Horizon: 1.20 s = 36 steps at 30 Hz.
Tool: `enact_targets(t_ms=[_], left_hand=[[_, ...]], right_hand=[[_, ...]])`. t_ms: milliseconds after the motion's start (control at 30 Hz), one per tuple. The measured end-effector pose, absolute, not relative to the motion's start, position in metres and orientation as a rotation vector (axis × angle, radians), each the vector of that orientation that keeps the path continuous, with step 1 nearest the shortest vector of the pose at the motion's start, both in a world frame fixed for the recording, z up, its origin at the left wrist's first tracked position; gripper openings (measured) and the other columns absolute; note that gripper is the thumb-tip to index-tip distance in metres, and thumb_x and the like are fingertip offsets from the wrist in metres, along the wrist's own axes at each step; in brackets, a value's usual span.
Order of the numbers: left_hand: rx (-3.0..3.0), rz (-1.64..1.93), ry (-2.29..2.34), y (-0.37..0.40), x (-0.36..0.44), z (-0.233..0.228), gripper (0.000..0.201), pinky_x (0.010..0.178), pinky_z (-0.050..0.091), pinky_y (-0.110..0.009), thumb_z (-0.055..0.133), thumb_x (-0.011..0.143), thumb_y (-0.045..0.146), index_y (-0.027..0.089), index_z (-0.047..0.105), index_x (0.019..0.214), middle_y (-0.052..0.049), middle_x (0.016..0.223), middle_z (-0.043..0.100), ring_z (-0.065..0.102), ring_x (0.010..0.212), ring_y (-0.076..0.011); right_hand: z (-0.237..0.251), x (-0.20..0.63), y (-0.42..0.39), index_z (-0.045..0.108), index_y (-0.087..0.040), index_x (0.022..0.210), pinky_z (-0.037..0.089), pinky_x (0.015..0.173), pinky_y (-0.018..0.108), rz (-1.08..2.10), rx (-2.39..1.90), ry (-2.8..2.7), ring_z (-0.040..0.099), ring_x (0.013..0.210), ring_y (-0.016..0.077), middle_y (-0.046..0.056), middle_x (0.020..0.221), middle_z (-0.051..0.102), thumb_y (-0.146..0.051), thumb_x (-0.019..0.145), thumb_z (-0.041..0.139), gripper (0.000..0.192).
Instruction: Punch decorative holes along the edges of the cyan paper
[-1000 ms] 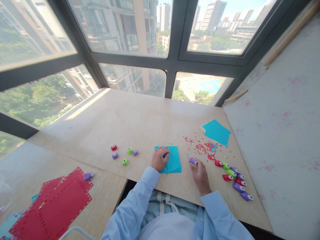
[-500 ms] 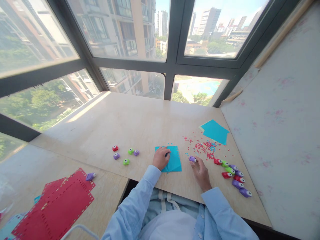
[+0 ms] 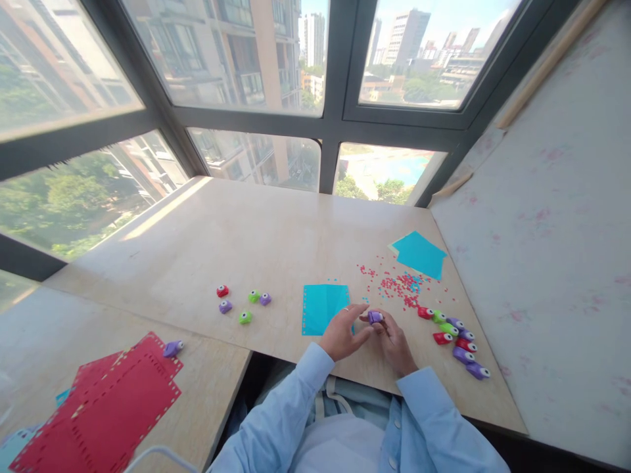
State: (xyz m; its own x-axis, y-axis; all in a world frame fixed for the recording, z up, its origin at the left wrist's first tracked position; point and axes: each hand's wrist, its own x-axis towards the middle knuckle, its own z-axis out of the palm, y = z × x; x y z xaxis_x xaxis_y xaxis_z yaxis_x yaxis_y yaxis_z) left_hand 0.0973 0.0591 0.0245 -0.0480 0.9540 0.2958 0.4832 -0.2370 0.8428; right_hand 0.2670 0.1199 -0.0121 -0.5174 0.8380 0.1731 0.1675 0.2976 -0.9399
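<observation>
Sunlit windows [image 3: 256, 59] beside floral wall [image 3: 557, 263]

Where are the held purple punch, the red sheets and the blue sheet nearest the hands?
Purple punch [image 3: 375, 316], head view: on its purple body.
Red sheets [image 3: 127, 402], head view: on one sheet's face.
Blue sheet [image 3: 324, 309], head view: middle of its upper face.

At lower centre of the frame, the right hand [image 3: 396, 344] holds a punch [image 3: 375, 317] beside the left hand [image 3: 342, 333]; red sheets [image 3: 116, 407] lie at lower left.
</observation>
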Motion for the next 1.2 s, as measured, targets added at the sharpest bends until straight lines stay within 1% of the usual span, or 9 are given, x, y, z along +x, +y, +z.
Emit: enact_targets(t_ms=[133,233,467,633,767,867,967,1067,1200], left_hand=[[1.623,1.258,1.535,0.06,0.108,0.023,0.037,0.092,0.052,-0.037,0.066,0.086,0.029,0.022,0.062,0.121,-0.008,0.11,0.069,0.064,0.099,-0.0208],[1.556,1.291,1.529,0.062,0.11,0.022,0.03,0.088,0.052,-0.034,0.066,0.087,0.032,0.023,0.066,0.116,-0.007,0.106,0.071,0.065,0.095,-0.0205],[1.45,1.33,1.523,0.065,0.11,0.024,0.025,0.079,0.054,-0.03,0.071,0.083,0.033,0.024,0.071,0.107,-0.004,0.097,0.073,0.067,0.083,-0.0174],[1.401,1.357,1.572,0.066,0.115,0.021,0.024,0.075,0.054,-0.029,0.073,0.082,0.034,0.023,0.072,0.103,-0.004,0.093,0.073,0.066,0.079,-0.0162],[1.35,1.393,1.561,0.065,0.116,0.02,0.025,0.072,0.055,-0.028,0.072,0.082,0.036,0.023,0.072,0.103,-0.004,0.094,0.074,0.067,0.078,-0.0162],[1.307,1.422,1.53,0.065,0.116,0.019,0.025,0.071,0.056,-0.029,0.073,0.081,0.038,0.022,0.072,0.101,-0.005,0.094,0.074,0.068,0.078,-0.0167],[1.25,1.456,1.509,0.065,0.116,0.019,0.024,0.069,0.056,-0.028,0.074,0.08,0.038,0.021,0.072,0.097,-0.005,0.091,0.074,0.068,0.076,-0.0169],[1.218,1.465,1.52,0.065,0.118,0.019,0.02,0.07,0.057,-0.029,0.074,0.079,0.035,0.021,0.072,0.094,-0.005,0.089,0.074,0.067,0.075,-0.0166],[1.226,1.475,1.522,0.063,0.12,0.025,0.02,0.071,0.058,-0.029,0.072,0.08,0.03,0.021,0.072,0.098,-0.004,0.091,0.074,0.068,0.076,-0.0163]], right_hand=[[-0.008,0.266,0.12,0.058,-0.02,0.118,0.056,0.085,0.041,1.236,-0.918,-1.874,0.068,0.097,0.028,0.012,0.104,0.07,-0.057,0.093,0.05,0.045],[-0.007,0.267,0.122,0.059,-0.02,0.118,0.057,0.083,0.04,1.225,-0.941,-1.883,0.068,0.094,0.0278,0.011,0.102,0.07,-0.057,0.092,0.051,0.046],[-0.005,0.268,0.126,0.063,-0.019,0.111,0.056,0.08,0.035,1.223,-0.906,-1.887,0.067,0.092,0.0255,0.009,0.102,0.07,-0.053,0.093,0.051,0.04],[-0.002,0.269,0.127,0.064,-0.019,0.11,0.055,0.079,0.034,1.231,-0.911,-1.879,0.066,0.09,0.0249,0.009,0.1,0.07,-0.056,0.092,0.052,0.043],[-0.005,0.27,0.128,0.065,-0.019,0.114,0.056,0.084,0.037,1.258,-0.921,-1.835,0.067,0.094,0.0262,0.009,0.106,0.07,-0.056,0.09,0.056,0.045],[-0.007,0.271,0.127,0.066,-0.019,0.118,0.055,0.09,0.042,1.282,-0.934,-1.816,0.066,0.101,0.0282,0.011,0.113,0.068,-0.056,0.089,0.058,0.048],[-0.006,0.271,0.127,0.068,-0.019,0.119,0.052,0.095,0.046,1.279,-0.926,-1.845,0.064,0.108,0.0295,0.011,0.118,0.067,-0.056,0.089,0.057,0.049],[-0.004,0.272,0.127,0.069,-0.019,0.118,0.05,0.098,0.049,1.239,-0.934,-1.87,0.063,0.111,0.0301,0.012,0.119,0.066,-0.059,0.091,0.054,0.051],[-0.004,0.272,0.127,0.07,-0.019,0.116,0.049,0.098,0.05,1.223,-0.925,-1.862,0.062,0.112,0.0306,0.012,0.118,0.066,-0.059,0.092,0.05,0.051]])
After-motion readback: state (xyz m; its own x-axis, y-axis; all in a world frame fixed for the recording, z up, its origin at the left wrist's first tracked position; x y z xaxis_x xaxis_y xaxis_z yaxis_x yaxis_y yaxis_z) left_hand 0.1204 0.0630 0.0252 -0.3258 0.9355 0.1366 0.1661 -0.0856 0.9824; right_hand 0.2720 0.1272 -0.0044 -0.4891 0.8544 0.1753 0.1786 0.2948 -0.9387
